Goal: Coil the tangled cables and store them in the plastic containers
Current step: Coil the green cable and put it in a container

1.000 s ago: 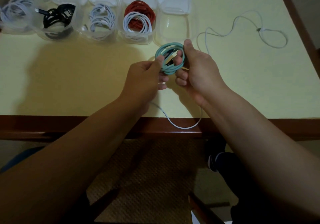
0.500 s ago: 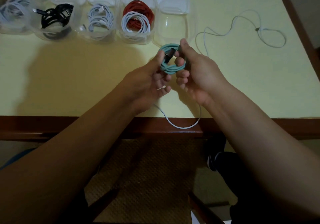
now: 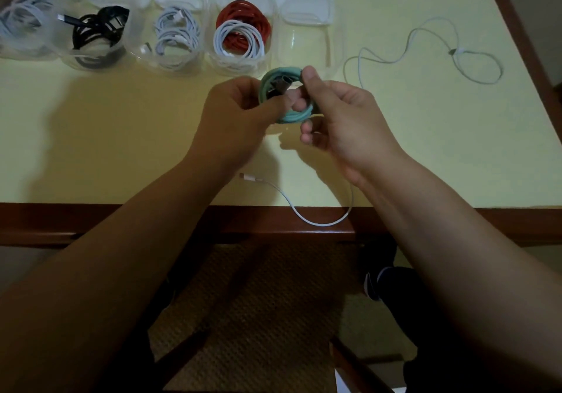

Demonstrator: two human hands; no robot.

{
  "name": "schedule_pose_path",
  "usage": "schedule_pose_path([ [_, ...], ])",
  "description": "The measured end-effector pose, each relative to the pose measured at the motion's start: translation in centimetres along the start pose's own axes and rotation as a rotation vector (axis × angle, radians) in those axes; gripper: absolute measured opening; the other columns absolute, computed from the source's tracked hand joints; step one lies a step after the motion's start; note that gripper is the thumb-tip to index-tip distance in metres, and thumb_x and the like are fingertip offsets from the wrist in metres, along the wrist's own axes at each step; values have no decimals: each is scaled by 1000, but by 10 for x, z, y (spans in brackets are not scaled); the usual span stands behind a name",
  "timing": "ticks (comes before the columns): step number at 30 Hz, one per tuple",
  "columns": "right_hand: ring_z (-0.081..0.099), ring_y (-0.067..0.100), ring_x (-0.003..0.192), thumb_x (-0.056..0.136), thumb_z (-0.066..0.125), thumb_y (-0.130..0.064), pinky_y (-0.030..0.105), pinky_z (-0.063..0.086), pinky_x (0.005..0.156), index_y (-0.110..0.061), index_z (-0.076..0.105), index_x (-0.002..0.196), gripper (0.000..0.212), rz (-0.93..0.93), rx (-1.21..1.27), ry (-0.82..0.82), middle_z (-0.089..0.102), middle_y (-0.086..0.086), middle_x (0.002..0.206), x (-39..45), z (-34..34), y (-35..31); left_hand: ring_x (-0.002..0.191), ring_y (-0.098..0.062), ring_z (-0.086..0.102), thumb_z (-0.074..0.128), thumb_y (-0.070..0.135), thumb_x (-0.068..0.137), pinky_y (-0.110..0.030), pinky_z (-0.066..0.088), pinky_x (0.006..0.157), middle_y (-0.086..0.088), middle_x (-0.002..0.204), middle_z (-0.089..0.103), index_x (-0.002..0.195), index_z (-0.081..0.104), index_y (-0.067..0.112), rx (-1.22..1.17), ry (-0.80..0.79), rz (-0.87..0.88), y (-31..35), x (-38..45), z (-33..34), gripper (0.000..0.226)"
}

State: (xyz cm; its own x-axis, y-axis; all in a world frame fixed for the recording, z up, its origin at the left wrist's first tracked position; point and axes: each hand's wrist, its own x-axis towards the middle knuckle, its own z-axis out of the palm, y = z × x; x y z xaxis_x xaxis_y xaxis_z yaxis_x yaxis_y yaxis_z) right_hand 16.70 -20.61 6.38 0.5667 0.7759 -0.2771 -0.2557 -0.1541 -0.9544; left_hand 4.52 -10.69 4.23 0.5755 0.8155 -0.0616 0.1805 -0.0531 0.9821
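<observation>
A teal cable coil [image 3: 296, 116] hangs above the table's middle, held between both hands. My right hand [image 3: 340, 113] pinches its right side with thumb on top and fingers curled through the loop. My left hand [image 3: 240, 110] grips the coil's left side, near a dark plug at the coil's centre. Several clear plastic containers line the back edge; the one just behind the coil [image 3: 307, 43] holds nothing. A loose white cable [image 3: 425, 43] sprawls at the right of the table, and another white cable [image 3: 319, 222] loops over the front edge.
Other containers hold a red and white coil [image 3: 243, 33], white coils [image 3: 176, 33], black cable [image 3: 97, 30] and more white cable [image 3: 21, 21]. The yellow table [image 3: 121, 137] has a brown wooden rim. Below are a woven mat and a dark shoe.
Both hands have shifted slightly with the teal coil. My left hand has closed in on the coil's left side and its dark plug now lies across the centre.
</observation>
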Motion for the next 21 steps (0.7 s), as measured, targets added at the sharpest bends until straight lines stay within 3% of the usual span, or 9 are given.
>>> schedule_pose_path([
  [3, 57, 14, 58, 103, 65, -30, 26, 55, 57, -3, 72, 107, 29, 21, -20, -61, 71, 6, 81, 0, -4, -8, 64, -10, 65, 79, 35, 86, -32, 52, 61, -3, 77, 73, 91, 75, 10, 207, 100, 196, -4, 2, -10, 26],
  [5, 58, 19, 59, 102, 64, -24, 29, 55, 59, -9, 73, 102, 17, 46, -39, -102, 71, 8, 78, -1, -6, -12, 69, -3, 67, 80, 30, 87, -16, 49, 60, 8, 86, 74, 102, 79, 16, 287, 122, 340, -3, -1, -13, 20],
  [7, 57, 22, 57, 101, 60, -21, 32, 53, 58, -9, 72, 97, 17, 54, -78, -93, 68, 8, 73, -1, -5, -12, 74, -2, 67, 79, 28, 89, -10, 46, 65, 5, 90, 74, 110, 79, 18, 368, 95, 465, -4, -1, -15, 24],
  [10, 57, 19, 59, 100, 66, -32, 30, 49, 55, -16, 77, 88, 23, 20, -123, -73, 65, 6, 71, -4, -2, -9, 70, -7, 59, 74, 29, 93, -20, 44, 67, 4, 79, 66, 109, 78, 26, 446, 21, 531, -4, 1, -16, 17],
  [12, 66, 17, 69, 97, 71, -39, 26, 52, 57, -19, 81, 86, 25, 19, -135, -106, 72, 6, 78, -6, -2, -10, 69, -12, 56, 72, 28, 94, -26, 43, 65, 2, 75, 64, 108, 76, 31, 445, 2, 523, -2, 1, -18, 15],
  [15, 73, 15, 81, 96, 71, -40, 28, 59, 65, -16, 79, 94, 25, 152, -98, -151, 75, 4, 86, -6, -3, -13, 68, -18, 58, 71, 30, 94, -35, 45, 65, -3, 73, 65, 99, 79, 21, 459, -14, 485, -4, 0, -19, 13],
  [21, 67, 9, 71, 95, 69, -49, 28, 57, 65, -24, 70, 95, 25, 377, 47, -123, 63, -6, 77, -4, -1, -8, 70, -22, 62, 70, 35, 96, -46, 50, 68, -4, 74, 67, 99, 80, 19, 432, -40, 469, -7, 0, -16, 19],
])
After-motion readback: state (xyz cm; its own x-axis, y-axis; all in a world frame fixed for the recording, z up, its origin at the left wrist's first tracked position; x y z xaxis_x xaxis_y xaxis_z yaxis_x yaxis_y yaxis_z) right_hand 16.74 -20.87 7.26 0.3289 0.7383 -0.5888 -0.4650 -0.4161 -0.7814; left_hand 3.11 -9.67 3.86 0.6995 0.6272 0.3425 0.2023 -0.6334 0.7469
